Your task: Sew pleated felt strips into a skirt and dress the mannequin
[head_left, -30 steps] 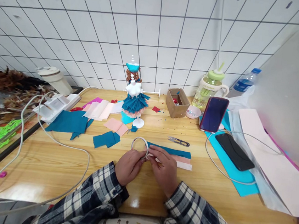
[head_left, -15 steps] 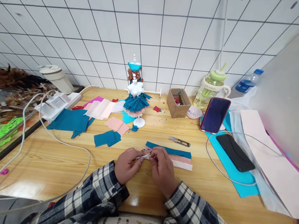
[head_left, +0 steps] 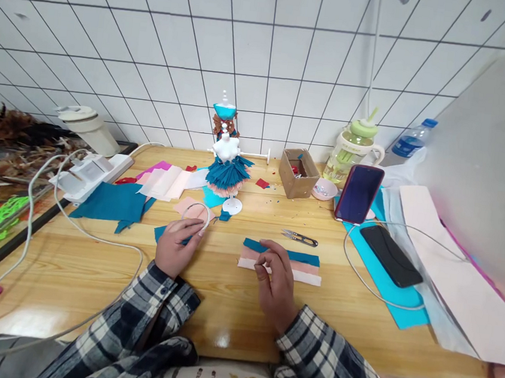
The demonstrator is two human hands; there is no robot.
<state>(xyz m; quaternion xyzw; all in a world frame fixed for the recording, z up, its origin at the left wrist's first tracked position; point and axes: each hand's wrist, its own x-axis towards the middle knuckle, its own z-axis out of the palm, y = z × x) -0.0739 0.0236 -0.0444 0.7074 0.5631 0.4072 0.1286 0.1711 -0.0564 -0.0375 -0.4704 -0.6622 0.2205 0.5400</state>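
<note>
My left hand (head_left: pixel 177 248) is closed on a thin white ring (head_left: pixel 206 220), perhaps a roll of tape, above the peach crepe paper (head_left: pixel 193 207). A folded teal piece (head_left: pixel 160 233) is partly hidden behind that hand. My right hand (head_left: pixel 277 285) has thumb and forefinger pinched together over a layered strip; whatever is between the fingertips is too small to make out. The strip shows a teal band (head_left: pixel 306 258), a peach band (head_left: pixel 309 269) and a pale pink band (head_left: pixel 308 278). Thread snips (head_left: pixel 300 237) lie just beyond it.
A small white dress form (head_left: pixel 226 149) in a teal and peach skirt stands behind my hands. A cardboard box (head_left: pixel 301 182), a drink bottle (head_left: pixel 351 148) and a propped phone (head_left: pixel 359 194) are at the back right. A white cable (head_left: pixel 139 261) loops over the left side.
My hands have come apart. The left has moved left and away from me with the white ring; the right stays pinched over the strip, whose left end now shows.
</note>
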